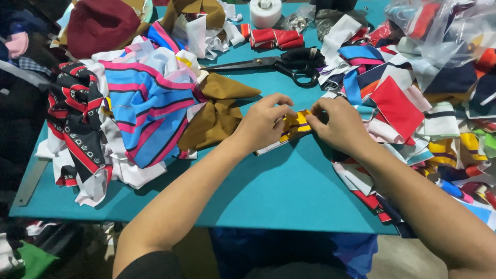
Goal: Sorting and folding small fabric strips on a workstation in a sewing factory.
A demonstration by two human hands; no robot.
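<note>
Small yellow-and-purple striped fabric strip [294,125] flat on teal table [279,191], pinched both ends to keep taut: left hand [261,124] and right hand [338,121] fingers closed on it. Black-handled scissors [274,64] beyond strip; brown cloth [217,113] left; scrap heap [423,103] right.

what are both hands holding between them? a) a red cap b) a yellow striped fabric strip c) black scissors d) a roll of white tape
b: the left hand and right hand pinch a yellow striped fabric strip on the teal table; the scissors lie untouched behind them.
</note>
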